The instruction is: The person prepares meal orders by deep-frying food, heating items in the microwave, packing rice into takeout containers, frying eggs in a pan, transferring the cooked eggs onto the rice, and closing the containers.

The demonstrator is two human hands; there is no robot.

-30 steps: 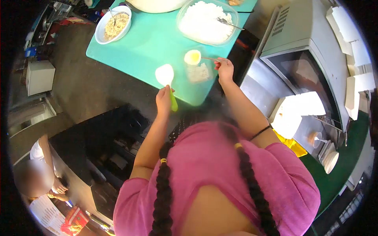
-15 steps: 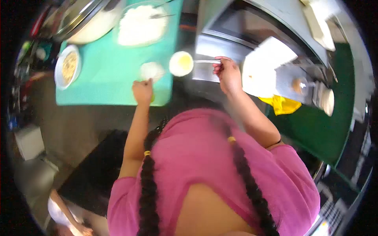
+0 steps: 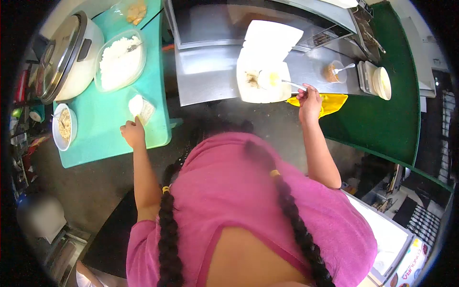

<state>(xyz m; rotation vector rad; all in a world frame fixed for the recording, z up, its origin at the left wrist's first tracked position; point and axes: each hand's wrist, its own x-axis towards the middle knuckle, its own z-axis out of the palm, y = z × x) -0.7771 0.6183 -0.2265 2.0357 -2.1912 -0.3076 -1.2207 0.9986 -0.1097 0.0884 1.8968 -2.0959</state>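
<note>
My right hand (image 3: 311, 101) grips the metal handle of a utensil (image 3: 292, 85). Its head is hidden at a white, roundish piece with yellow on it (image 3: 274, 79), over the open white takeaway box (image 3: 248, 92). Brown food (image 3: 252, 79) lies in the box, left of the white piece. At the green table's near edge, my left hand (image 3: 133, 132) has its fingers closed, a fingertip at the near edge of a small clear plastic container (image 3: 147, 113). A white lump (image 3: 136, 104) shows at that container; whether it is inside is unclear.
The green table (image 3: 105, 148) also holds a clear tub of rice (image 3: 119, 67), a large rice cooker (image 3: 79, 62) and a bowl of chopped food (image 3: 64, 129). On the steel counter (image 3: 203, 74) stand a cup of brown sauce (image 3: 331, 72) and stacked white containers (image 3: 381, 82). Yellow cloth (image 3: 332, 104) hangs below.
My right hand has moved right, carrying the utensil and white-and-yellow piece from beside the green table to the takeaway box. My left hand stays by the small clear container. The view has shifted.
</note>
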